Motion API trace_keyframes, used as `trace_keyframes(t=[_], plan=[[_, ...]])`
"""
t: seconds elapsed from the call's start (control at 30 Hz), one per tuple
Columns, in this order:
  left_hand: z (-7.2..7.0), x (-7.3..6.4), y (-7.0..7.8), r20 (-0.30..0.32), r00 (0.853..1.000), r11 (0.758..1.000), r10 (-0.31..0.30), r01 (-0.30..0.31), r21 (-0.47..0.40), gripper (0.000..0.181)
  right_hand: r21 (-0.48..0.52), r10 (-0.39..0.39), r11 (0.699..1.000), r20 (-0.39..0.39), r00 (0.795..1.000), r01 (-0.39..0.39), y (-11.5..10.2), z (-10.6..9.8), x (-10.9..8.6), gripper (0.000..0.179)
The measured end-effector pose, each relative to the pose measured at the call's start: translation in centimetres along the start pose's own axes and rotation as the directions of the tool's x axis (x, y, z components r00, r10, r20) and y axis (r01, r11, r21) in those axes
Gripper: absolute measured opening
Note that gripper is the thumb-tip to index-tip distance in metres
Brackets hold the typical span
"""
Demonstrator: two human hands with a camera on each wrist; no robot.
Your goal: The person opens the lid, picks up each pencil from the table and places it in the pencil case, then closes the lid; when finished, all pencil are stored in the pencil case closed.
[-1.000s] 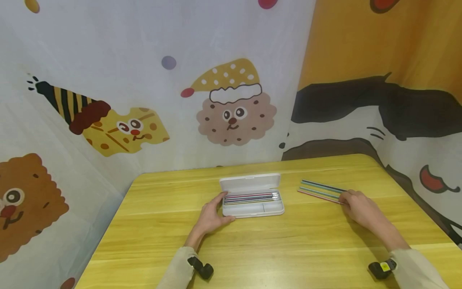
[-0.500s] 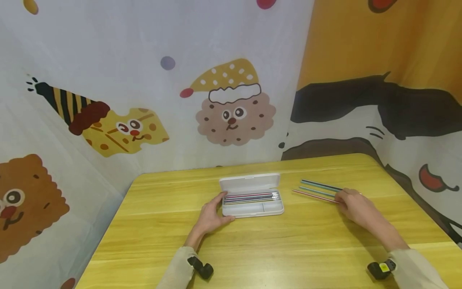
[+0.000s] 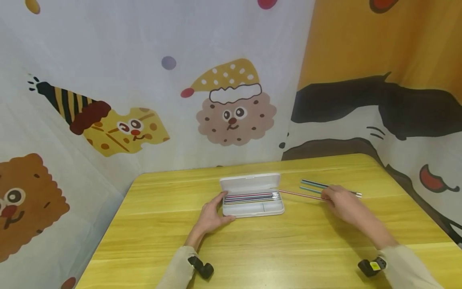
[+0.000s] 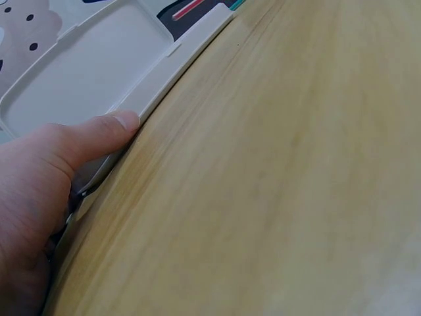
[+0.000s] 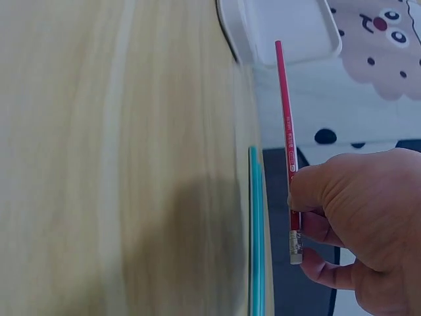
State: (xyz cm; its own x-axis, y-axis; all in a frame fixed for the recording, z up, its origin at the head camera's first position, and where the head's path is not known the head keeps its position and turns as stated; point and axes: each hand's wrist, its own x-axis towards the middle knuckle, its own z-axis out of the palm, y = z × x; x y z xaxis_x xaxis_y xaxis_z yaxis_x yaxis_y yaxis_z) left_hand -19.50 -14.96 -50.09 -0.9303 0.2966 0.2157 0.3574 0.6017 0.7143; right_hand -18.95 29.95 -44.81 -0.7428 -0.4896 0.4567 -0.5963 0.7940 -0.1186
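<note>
Wood-grained tabletop [image 3: 252, 249] against a cartoon-printed cloth [image 3: 144, 36]; one red pencil [image 5: 288, 131] points toward an open white case [image 3: 243, 209].
Pinched near its eraser end in the grip of the right hand [image 5: 368, 217], the red pencil keeps most of its length free, tip just beside the case, contact hard to tell; the lid [image 3: 250, 183] tilts back, exposing a row of pencils [image 3: 249, 197] laid lengthwise to suit the long space; the left hand [image 3: 210, 216] grasps the case's left end, thumb on the front edge, apparently steadying it; loose teal pencils [image 5: 256, 230] lie near the right hand.
</note>
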Motion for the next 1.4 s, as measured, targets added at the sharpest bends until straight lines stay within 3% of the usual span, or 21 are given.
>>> trace_keyframes(t=[0.3,1.0,1.4], plan=[[0.1,0.1,-0.3,0.005,1.0,1.0,0.004,-0.004,0.007,0.092,0.015,-0.061,0.998,0.013,0.998,0.061,-1.9,0.6,1.9,0.02],[0.1,0.1,-0.3,-0.013,1.0,1.0,0.017,-0.017,0.014,0.091,0.005,-0.076,0.997,0.055,0.996,0.076,-6.1,3.2,6.1,0.016],[0.1,0.2,-0.4,-0.01,1.0,1.0,0.022,-0.022,0.022,0.091,-0.013,-0.118,0.993,0.031,0.993,0.118,-7.5,4.9,7.5,0.017]])
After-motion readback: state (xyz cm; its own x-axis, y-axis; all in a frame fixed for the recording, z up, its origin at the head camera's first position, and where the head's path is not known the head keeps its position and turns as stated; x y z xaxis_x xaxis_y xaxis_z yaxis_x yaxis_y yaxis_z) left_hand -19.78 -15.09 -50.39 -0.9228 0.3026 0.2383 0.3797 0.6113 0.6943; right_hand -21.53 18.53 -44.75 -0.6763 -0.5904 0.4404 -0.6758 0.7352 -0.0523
